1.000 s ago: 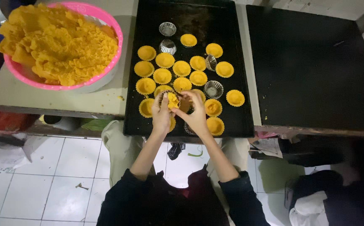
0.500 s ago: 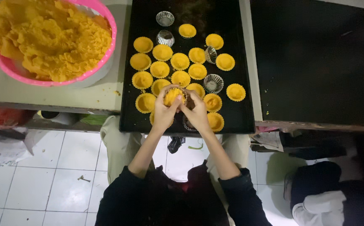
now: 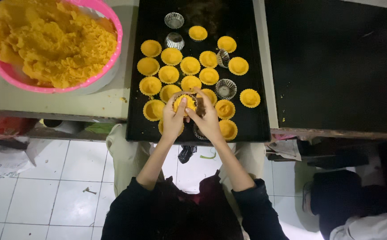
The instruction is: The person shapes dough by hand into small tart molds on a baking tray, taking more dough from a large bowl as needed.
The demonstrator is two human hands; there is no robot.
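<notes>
Spreading out beyond both hands, a black baking tray (image 3: 251, 129) lies under them, its near edge just below the wrists. Up and to the left of the left hand (image 3: 173, 120), well apart from it, sits a pink bowl (image 3: 113, 58) heaped with yellow dough (image 3: 46, 40) on a pale table (image 3: 46, 104). On the far side of the right hand (image 3: 209, 122) is a second dark tray (image 3: 336, 66), bare where it shows.

Above and to both sides of the hands, rows of dough-lined tart moulds (image 3: 190, 66) fill the tray, the nearest ones touching or tucked under the fingers. Several unfilled metal moulds (image 3: 226, 89) stand among them, one just up and right of the right hand, two more (image 3: 174, 20) at the far end.

Between the two hands sits one small fluted tart mould (image 3: 184, 103) packed with yellow dough. The left hand is curled around its left side, thumb pressed onto the dough. The right hand is half closed on its right rim, with the fingertips bent in over the edge.
</notes>
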